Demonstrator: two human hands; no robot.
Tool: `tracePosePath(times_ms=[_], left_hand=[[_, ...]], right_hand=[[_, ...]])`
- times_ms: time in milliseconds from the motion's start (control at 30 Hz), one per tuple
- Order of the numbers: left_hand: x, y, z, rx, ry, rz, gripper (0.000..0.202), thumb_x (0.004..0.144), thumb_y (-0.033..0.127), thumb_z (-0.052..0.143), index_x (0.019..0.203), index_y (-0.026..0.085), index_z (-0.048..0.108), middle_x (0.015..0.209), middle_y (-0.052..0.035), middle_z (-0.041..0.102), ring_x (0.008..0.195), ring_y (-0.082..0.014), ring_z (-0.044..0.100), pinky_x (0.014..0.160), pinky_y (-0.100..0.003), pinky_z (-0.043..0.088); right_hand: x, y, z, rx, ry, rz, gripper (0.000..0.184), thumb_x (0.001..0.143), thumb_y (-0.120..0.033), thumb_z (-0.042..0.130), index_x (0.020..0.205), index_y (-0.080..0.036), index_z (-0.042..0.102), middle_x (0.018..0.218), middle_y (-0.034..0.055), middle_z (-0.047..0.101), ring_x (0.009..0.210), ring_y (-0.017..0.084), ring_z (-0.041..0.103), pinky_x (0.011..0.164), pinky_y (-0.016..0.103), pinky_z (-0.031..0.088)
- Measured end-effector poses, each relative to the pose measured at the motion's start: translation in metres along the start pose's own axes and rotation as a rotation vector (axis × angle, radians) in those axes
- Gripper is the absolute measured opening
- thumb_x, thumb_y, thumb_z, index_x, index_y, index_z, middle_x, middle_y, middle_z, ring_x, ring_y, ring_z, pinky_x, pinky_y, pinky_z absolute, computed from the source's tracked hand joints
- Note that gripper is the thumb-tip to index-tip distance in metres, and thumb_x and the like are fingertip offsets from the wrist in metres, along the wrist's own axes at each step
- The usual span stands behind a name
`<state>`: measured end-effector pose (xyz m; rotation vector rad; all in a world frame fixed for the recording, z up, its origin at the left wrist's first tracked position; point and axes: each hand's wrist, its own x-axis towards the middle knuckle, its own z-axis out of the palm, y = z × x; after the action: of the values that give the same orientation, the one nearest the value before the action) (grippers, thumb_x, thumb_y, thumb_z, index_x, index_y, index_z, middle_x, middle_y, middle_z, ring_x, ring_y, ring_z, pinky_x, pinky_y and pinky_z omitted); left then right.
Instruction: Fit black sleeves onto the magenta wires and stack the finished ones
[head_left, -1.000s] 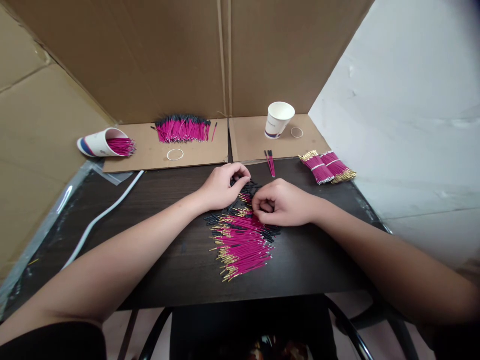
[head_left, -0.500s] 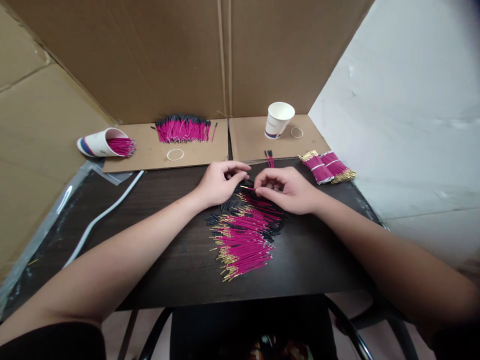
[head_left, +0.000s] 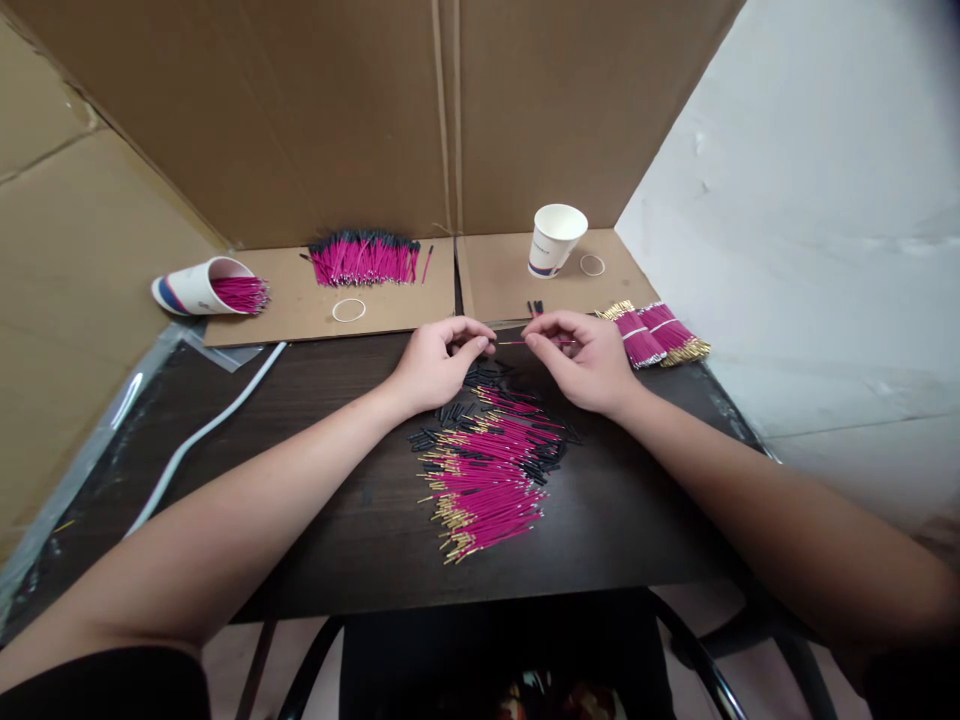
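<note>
My right hand (head_left: pixel 589 365) pinches a thin magenta wire (head_left: pixel 513 343) with a gold pin at its left end, held level above the table. That end points at the fingertips of my left hand (head_left: pixel 442 365), which are pinched together; what they hold, if anything, is too small to make out. Below my hands lies a spread pile of magenta wires (head_left: pixel 491 480), gold ends to the left. Small black sleeves (head_left: pixel 484 375) are strewn at its upper end and along its sides. Just beyond my right hand, a few black-capped wires (head_left: pixel 535 307) lie partly hidden.
At the back left, black-capped wires (head_left: pixel 364 260) lie on cardboard near a tipped paper cup (head_left: pixel 191 288) with wires inside. An upright paper cup (head_left: pixel 556 240) and a rubber band (head_left: pixel 592 265) sit back right. Banded wire bundles (head_left: pixel 652 333) lie at right; a pale cable (head_left: pixel 202 435) crosses the left.
My right hand has lifted the wire away from the pile, up and slightly right, and the wire now lies level before my left fingertips. My left hand has barely moved.
</note>
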<state>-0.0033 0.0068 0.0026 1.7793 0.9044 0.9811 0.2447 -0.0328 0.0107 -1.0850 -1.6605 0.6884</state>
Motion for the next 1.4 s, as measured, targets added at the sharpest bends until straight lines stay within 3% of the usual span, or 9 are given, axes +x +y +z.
tracePosePath(times_ms=[767,1400], left_hand=[[-0.0021,0.0055,0.0002,0.085,-0.036,0.021,0.019,0.107,0.026,0.072,0.116,0.016,0.085,0.099,-0.0092,0.086,0.082,-0.0233,0.076,0.076,-0.037,0.057],[-0.0034,0.0082,0.0008,0.06,-0.046,0.016,0.018,0.107,0.023,0.074,0.117,0.016,0.086,0.103,-0.0107,0.087,0.094,-0.0269,0.083,0.09,-0.042,0.066]], right_hand=[[-0.0009,0.0009,0.0015,0.004,-0.045,-0.011,0.021,0.106,-0.042,0.076,0.105,-0.021,0.079,0.095,0.0078,0.079,0.076,0.024,0.071,0.071,0.04,0.057],[-0.0021,0.0006,0.0031,0.004,-0.055,-0.028,0.018,0.106,-0.039,0.076,0.107,-0.021,0.078,0.095,0.0073,0.078,0.076,0.023,0.07,0.071,0.038,0.057]])
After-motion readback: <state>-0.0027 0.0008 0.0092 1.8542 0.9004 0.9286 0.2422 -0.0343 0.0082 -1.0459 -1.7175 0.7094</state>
